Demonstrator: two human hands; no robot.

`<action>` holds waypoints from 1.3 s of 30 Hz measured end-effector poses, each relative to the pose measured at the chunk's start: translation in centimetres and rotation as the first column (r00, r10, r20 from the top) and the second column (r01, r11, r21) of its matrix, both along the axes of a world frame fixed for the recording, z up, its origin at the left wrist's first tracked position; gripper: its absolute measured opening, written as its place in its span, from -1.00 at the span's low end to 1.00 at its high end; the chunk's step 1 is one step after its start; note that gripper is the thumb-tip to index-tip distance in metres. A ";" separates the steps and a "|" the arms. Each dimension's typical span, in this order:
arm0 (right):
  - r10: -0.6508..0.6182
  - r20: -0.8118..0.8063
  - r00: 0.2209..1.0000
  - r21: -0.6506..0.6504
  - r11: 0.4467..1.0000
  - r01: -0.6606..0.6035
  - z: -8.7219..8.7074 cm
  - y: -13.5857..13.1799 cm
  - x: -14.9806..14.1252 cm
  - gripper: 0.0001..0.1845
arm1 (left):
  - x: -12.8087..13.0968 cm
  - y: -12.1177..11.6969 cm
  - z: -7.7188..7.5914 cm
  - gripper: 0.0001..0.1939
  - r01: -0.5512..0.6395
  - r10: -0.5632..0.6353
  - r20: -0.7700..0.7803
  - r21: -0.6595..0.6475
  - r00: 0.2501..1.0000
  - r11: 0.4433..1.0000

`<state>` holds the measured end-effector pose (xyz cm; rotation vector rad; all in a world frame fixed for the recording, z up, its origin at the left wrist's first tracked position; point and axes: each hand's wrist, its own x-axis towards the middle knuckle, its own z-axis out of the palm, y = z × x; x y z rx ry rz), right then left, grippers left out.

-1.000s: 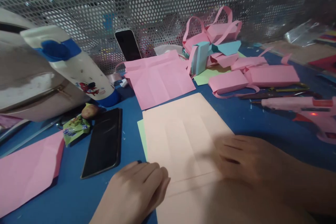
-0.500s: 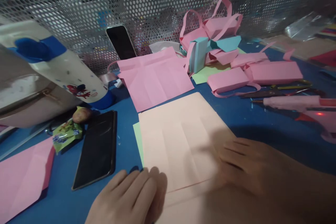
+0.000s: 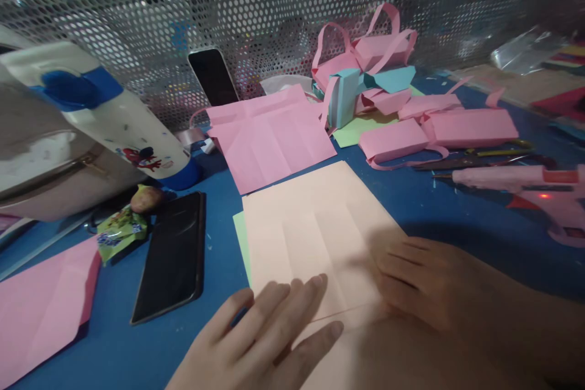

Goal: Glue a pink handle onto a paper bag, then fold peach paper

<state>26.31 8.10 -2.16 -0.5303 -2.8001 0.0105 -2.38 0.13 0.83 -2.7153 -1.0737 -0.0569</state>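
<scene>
Toward the left edge of the table (image 3: 223,250): folded pink paper (image 3: 46,311), then a black phone (image 3: 171,259). Left hand (image 3: 265,341): fingers extended and spread over the peach sheet (image 3: 311,225), which lies toward the near edge, centre. Right hand (image 3: 425,283): fingers bent together at the sheet's right side; grip cannot be determined. Toward the right edge: pink glue gun (image 3: 503,178).
</scene>
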 end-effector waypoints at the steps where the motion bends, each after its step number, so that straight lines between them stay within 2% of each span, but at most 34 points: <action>1: 0.003 -0.001 1.000 0.005 1.000 -0.003 0.1 0.0 0.0 -0.79 | 0.0 0.0 0.0 -0.56 0.002 -0.002 0.000 -0.001 1.000 1.000; 9: -0.007 -0.019 1.000 0.041 0.999 0.008 0.3 -0.1 -0.3 -0.74 | 0.1 0.1 -0.2 -0.49 0.022 -0.022 0.038 -0.018 0.999 1.000; 13: -0.016 -0.012 1.000 0.026 1.000 0.016 0.2 -0.2 -0.2 -0.76 | -0.4 0.4 -0.8 -0.56 0.052 -0.045 0.153 -0.040 0.987 0.998; 15: -0.024 0.003 1.000 0.016 1.000 0.024 0.2 -0.2 -0.1 -0.77 | -0.7 0.4 -1.2 -0.63 0.023 -0.004 0.216 -0.085 0.976 0.996; 19: -0.041 0.041 0.998 -0.018 0.999 0.042 0.4 -0.5 0.0 -0.79 | -0.8 0.4 -1.2 -0.81 -0.069 0.165 0.370 -0.258 0.914 0.964; 23: -0.077 0.044 0.996 0.035 0.997 0.075 1.2 -1.1 -0.7 -0.78 | -0.5 0.4 -0.8 -0.77 -0.024 0.186 0.484 -0.321 0.855 0.947; 27: -0.081 0.087 0.993 0.116 0.991 0.071 2.1 -1.8 -2.2 -0.89 | -0.8 0.3 -0.9 -0.70 0.017 0.125 0.466 -0.289 0.876 0.957; 29: -0.064 0.112 0.992 0.109 0.993 0.052 2.2 -1.9 -3.0 -0.94 | -1.0 0.3 -1.0 -0.67 0.035 0.100 0.457 -0.276 0.884 0.960; 31: -0.049 0.129 0.990 0.055 0.998 0.042 2.2 -1.9 -3.7 -0.90 | -1.0 0.3 -1.0 -0.67 0.033 0.092 0.458 -0.257 0.884 0.966; 35: -0.081 0.122 0.989 -0.067 0.994 0.089 1.8 -1.8 -4.5 -0.85 | -0.6 0.3 -0.8 -0.79 -0.027 0.156 0.472 -0.270 0.868 0.963; 39: -0.075 0.089 0.993 -0.053 0.995 0.080 1.4 -1.7 -4.5 -0.87 | -0.6 0.2 -0.4 -0.84 -0.053 0.222 0.434 -0.369 0.873 0.928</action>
